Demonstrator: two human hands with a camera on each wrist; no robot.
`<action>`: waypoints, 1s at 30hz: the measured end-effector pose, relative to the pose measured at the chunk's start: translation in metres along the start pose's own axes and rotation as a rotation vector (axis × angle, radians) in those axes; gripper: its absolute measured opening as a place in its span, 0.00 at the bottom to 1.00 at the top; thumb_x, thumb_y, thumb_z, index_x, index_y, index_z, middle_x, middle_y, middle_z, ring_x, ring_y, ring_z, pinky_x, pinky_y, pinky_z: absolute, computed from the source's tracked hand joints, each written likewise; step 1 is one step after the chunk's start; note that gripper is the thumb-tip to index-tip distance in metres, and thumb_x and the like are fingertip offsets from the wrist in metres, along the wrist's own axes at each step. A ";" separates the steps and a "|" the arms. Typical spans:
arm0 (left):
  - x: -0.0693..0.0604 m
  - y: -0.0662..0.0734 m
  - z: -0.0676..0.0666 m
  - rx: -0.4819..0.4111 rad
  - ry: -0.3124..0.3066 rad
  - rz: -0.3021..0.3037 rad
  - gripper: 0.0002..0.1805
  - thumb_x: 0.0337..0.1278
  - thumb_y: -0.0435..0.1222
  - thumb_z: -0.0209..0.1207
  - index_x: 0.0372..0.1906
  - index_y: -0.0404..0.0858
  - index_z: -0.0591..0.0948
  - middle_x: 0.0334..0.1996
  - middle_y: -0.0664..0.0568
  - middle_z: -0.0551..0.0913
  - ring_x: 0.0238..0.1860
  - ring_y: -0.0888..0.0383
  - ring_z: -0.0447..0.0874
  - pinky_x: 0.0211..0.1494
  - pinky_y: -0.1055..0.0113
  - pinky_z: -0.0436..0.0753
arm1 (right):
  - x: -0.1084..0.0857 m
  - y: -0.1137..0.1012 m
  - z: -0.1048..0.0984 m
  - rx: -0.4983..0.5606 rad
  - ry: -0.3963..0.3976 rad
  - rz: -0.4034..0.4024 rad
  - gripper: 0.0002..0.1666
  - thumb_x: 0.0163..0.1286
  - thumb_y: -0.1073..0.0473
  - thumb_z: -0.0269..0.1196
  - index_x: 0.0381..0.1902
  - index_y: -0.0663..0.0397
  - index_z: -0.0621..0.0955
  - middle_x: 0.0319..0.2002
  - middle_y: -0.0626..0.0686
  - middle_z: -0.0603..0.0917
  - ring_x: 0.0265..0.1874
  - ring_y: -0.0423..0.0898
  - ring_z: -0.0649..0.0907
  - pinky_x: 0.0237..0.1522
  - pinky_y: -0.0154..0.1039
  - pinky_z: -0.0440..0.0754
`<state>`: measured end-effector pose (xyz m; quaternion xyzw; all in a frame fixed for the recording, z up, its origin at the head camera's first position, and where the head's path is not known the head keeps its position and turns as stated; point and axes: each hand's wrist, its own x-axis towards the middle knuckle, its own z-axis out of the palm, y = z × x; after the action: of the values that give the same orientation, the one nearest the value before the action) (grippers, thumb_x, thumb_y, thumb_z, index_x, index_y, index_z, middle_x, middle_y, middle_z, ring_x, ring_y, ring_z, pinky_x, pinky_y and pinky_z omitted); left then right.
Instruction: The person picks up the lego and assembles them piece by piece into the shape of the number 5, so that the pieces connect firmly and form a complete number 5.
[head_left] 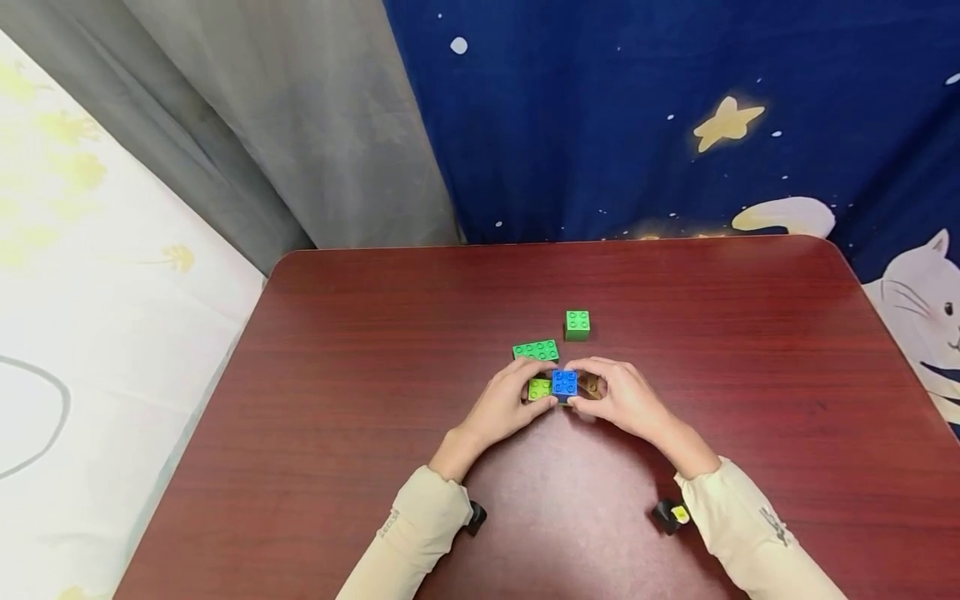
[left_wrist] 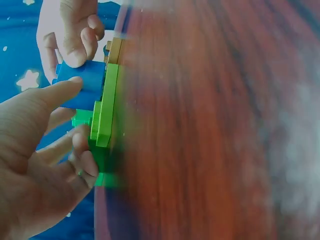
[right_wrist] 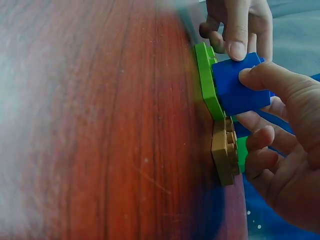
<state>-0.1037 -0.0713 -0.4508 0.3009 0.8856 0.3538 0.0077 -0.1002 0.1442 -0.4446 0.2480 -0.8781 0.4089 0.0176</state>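
A blue toy brick [head_left: 565,383] stands on a lime-green base of toy bricks [left_wrist: 109,107]. Whether its studs are fully pressed down, I cannot tell. My left hand [head_left: 512,400] pinches the blue brick from the left, its thumb on the near face. From the right, my right hand [head_left: 621,400] pinches the same brick, thumb also on the near face. A tan brick [right_wrist: 223,152] lies beside the lime-green base, partly hidden under the right hand in the head view.
Just beyond the left hand lies a flat green brick [head_left: 536,350]. A square green brick [head_left: 577,325] sits farther back. Everything is on a dark red wooden table [head_left: 390,333], with grey and blue curtains [head_left: 600,125] behind its far edge.
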 end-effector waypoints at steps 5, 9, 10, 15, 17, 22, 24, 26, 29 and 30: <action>0.005 -0.003 0.002 -0.028 0.028 0.002 0.21 0.54 0.42 0.64 0.54 0.42 0.78 0.46 0.56 0.79 0.31 0.61 0.71 0.37 0.71 0.70 | 0.004 0.003 0.000 0.039 -0.007 0.016 0.22 0.49 0.61 0.73 0.43 0.49 0.80 0.26 0.48 0.79 0.16 0.39 0.70 0.18 0.33 0.68; 0.007 -0.004 0.000 -0.006 0.022 0.009 0.21 0.55 0.44 0.63 0.53 0.42 0.78 0.48 0.55 0.79 0.39 0.60 0.74 0.42 0.68 0.72 | 0.002 0.005 0.001 0.065 0.025 0.020 0.20 0.50 0.60 0.73 0.41 0.47 0.78 0.25 0.47 0.79 0.15 0.40 0.70 0.19 0.33 0.69; 0.007 -0.003 0.000 0.000 0.015 0.008 0.21 0.55 0.44 0.63 0.54 0.42 0.78 0.48 0.55 0.79 0.40 0.60 0.74 0.43 0.67 0.72 | 0.000 0.005 0.001 0.065 0.034 0.020 0.20 0.50 0.59 0.73 0.41 0.46 0.78 0.26 0.47 0.80 0.15 0.40 0.70 0.19 0.33 0.68; 0.003 0.001 0.004 0.019 -0.038 -0.010 0.22 0.58 0.46 0.60 0.56 0.42 0.77 0.52 0.56 0.78 0.46 0.59 0.72 0.47 0.65 0.71 | -0.008 0.007 0.001 0.071 0.047 0.028 0.19 0.50 0.59 0.73 0.39 0.44 0.79 0.30 0.45 0.82 0.16 0.40 0.70 0.22 0.34 0.69; 0.003 0.003 0.004 0.025 -0.043 -0.015 0.22 0.58 0.46 0.60 0.56 0.42 0.77 0.52 0.56 0.78 0.46 0.59 0.72 0.47 0.66 0.71 | -0.009 0.008 0.001 0.071 0.053 0.024 0.19 0.50 0.59 0.74 0.39 0.43 0.80 0.30 0.44 0.82 0.17 0.39 0.70 0.22 0.34 0.69; 0.003 0.003 0.001 0.048 -0.031 -0.012 0.23 0.59 0.47 0.59 0.57 0.41 0.77 0.53 0.55 0.78 0.49 0.59 0.73 0.50 0.67 0.72 | -0.008 0.008 0.002 0.066 0.067 0.023 0.18 0.51 0.58 0.73 0.41 0.43 0.80 0.26 0.44 0.81 0.15 0.38 0.67 0.19 0.33 0.66; 0.003 0.004 0.000 0.059 -0.040 -0.017 0.23 0.59 0.47 0.59 0.57 0.41 0.77 0.53 0.55 0.78 0.50 0.59 0.73 0.52 0.66 0.72 | -0.009 0.008 0.003 0.068 0.061 0.030 0.18 0.52 0.57 0.73 0.41 0.44 0.81 0.24 0.44 0.79 0.13 0.37 0.65 0.16 0.33 0.64; 0.002 0.004 -0.001 0.067 -0.051 -0.026 0.24 0.59 0.47 0.59 0.57 0.41 0.77 0.52 0.55 0.78 0.48 0.60 0.73 0.50 0.67 0.73 | -0.009 0.007 0.003 0.068 0.056 0.031 0.18 0.52 0.57 0.73 0.41 0.44 0.81 0.22 0.43 0.78 0.12 0.37 0.65 0.16 0.32 0.64; 0.003 0.004 -0.002 0.082 -0.057 -0.042 0.24 0.58 0.47 0.59 0.57 0.42 0.77 0.47 0.55 0.80 0.41 0.60 0.72 0.43 0.69 0.73 | -0.007 0.007 0.003 0.077 0.050 0.027 0.18 0.52 0.57 0.73 0.41 0.44 0.81 0.18 0.42 0.74 0.11 0.36 0.64 0.14 0.32 0.63; 0.004 0.004 -0.002 0.087 -0.055 -0.043 0.24 0.58 0.47 0.60 0.57 0.42 0.77 0.45 0.55 0.81 0.39 0.60 0.71 0.40 0.69 0.72 | -0.006 0.007 0.002 0.075 0.051 0.026 0.18 0.51 0.57 0.73 0.41 0.43 0.81 0.17 0.42 0.73 0.11 0.36 0.64 0.14 0.31 0.62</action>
<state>-0.1057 -0.0684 -0.4458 0.2912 0.9059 0.3063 0.0265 -0.0978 0.1491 -0.4529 0.2267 -0.8645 0.4479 0.0255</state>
